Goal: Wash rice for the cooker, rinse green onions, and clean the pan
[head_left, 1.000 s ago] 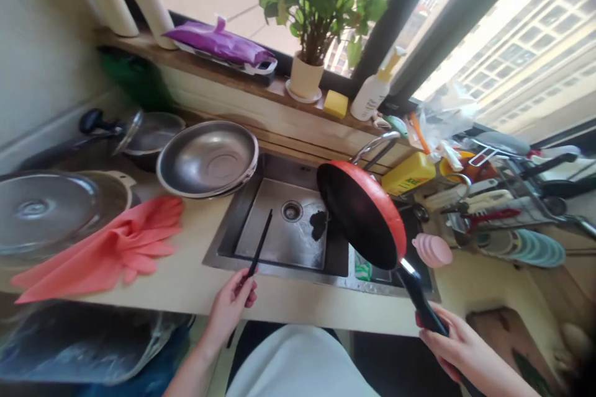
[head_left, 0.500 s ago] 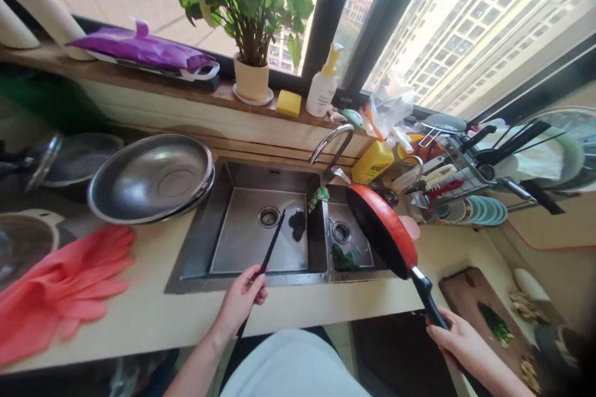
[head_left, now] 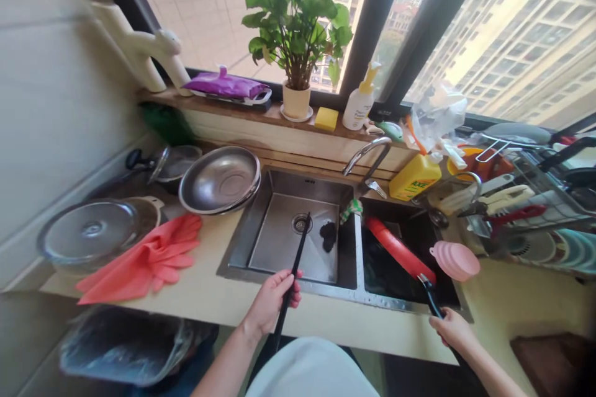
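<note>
My left hand (head_left: 270, 303) is closed around long, thin black chopsticks (head_left: 302, 247), whose tips reach over the large left sink basin (head_left: 274, 239). A dark wet patch (head_left: 328, 236) shows on that basin's floor. On the right, my right hand (head_left: 452, 332) grips the black handle of a red frying pan (head_left: 399, 249). The pan is tipped on its side, with its red outer wall up, over the smaller right basin (head_left: 391, 301). Its inner face is mostly hidden. Close to the pan sits a pink collapsible cup (head_left: 455, 260).
Left of the sink are steel bowls (head_left: 218, 180), coral rubber gloves (head_left: 144, 260) and a lidded pot (head_left: 88, 232). A faucet (head_left: 372, 158) rises behind it. To the right stand a yellow AXE bottle (head_left: 414, 177) and a crowded dish rack (head_left: 570, 189). Below is a lined bin (head_left: 125, 344).
The frying pan has come down and left, from above the counter to over the right basin. My view has swung left, showing the bin and pot lid. Both hands keep their holds.
</note>
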Available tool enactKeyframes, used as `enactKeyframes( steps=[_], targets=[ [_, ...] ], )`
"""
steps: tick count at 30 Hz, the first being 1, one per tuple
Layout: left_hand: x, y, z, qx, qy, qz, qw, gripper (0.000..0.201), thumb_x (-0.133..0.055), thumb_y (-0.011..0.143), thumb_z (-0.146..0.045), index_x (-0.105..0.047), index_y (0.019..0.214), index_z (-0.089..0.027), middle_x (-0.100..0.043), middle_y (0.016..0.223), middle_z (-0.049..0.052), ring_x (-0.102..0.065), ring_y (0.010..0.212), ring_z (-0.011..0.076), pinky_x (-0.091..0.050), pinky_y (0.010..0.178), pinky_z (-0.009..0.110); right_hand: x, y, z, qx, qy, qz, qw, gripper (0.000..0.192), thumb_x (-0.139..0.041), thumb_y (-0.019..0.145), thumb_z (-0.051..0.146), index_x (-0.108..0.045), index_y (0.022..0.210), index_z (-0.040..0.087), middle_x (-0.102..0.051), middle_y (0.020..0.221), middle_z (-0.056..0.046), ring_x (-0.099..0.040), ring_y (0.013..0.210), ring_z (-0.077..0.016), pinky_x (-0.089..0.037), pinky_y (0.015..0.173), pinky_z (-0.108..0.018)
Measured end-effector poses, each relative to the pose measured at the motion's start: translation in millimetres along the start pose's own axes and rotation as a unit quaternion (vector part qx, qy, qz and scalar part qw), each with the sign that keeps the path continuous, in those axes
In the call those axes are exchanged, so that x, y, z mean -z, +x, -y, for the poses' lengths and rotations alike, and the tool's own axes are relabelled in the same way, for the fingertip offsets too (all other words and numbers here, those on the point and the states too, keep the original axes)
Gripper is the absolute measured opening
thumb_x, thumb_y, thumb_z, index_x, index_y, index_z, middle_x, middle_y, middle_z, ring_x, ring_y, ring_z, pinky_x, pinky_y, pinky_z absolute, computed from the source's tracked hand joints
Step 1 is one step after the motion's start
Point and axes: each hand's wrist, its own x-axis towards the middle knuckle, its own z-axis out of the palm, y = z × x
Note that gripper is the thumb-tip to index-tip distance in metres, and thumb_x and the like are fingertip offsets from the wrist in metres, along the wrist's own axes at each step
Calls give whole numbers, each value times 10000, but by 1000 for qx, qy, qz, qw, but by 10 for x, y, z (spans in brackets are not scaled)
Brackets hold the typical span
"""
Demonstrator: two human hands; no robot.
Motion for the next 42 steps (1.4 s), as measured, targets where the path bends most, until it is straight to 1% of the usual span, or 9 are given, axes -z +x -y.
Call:
enactKeyframes(
  steps=[10,15,20,22,24,26,29,36,42],
  targets=[
    [-86,92,-35,59,-96,120,986,373,-795,660,-379,-680,888,-107,-497,583,-40,-364,414,2,-180,400,145,-479,53,-170,18,-34,-38,999,80,-544,719,273,-480,698,230,-636,653,-69,-669,692,-262,-455,614,-315],
    [-156,168,-61,86,-103,162,978,298,-778,677,-344,-672,832,-112,-436,528,-60,-275,376,-7,-96,376,149,-561,-48,-244,17,-36,-5,999,238,-506,792,447,-510,719,221,-670,709,-108,-676,743,-288,-476,668,-350],
    [-277,179,-43,109,-73,204,970,282,-765,693,-354,-667,796,-111,-432,502,-58,-261,363,-9,-93,369,151,-242,-425,405,121,25,-129,984,242,-582,706,434,-610,749,197,-685,834,-142,-661,825,-318,-478,731,-398],
    [-352,167,-16,117,-54,220,967,300,-765,693,-371,-665,803,-110,-436,505,-58,-263,364,-9,-97,370,152,-147,-621,899,172,204,-88,960,294,-571,721,467,-652,825,204,-696,885,-102,-657,814,-254,-484,755,-359],
    [-440,148,16,116,-28,225,967,331,-766,691,-398,-659,820,-112,-449,519,-56,-283,370,-6,-110,373,154,-126,-794,1412,163,362,31,917,393,-573,722,542,-664,881,194,-680,792,-65,-631,669,-202,-472,604,-313],
    [-527,126,44,106,3,217,970,360,-761,696,-430,-649,833,-117,-470,538,-51,-313,379,1,-130,376,157,-170,-919,1849,141,473,113,862,431,-667,649,545,-662,869,175,-653,721,-34,-590,586,-156,-423,517,-265],
    [-621,95,57,90,39,192,977,404,-757,689,-476,-632,844,-125,-500,565,-47,-354,392,8,-157,377,159,-279,-1005,2252,111,578,158,793,428,-777,540,501,-628,736,151,-571,570,23,-500,487,-90,-344,459,-213],
    [-630,49,-3,65,82,154,983,448,-742,682,-522,-615,847,-125,-503,568,-57,-335,379,-3,-147,368,153,-366,-956,2443,46,695,153,701,433,-869,432,383,-623,703,152,-587,605,29,-479,475,-54,-324,434,-185],
    [-624,44,32,34,113,133,984,466,-725,683,-548,-610,849,-127,-516,554,-57,-330,358,-1,-145,355,161,-395,-925,2472,24,722,130,679,405,-863,460,361,-653,734,150,-637,654,-6,-510,484,-65,-349,417,-181]
  ],
)
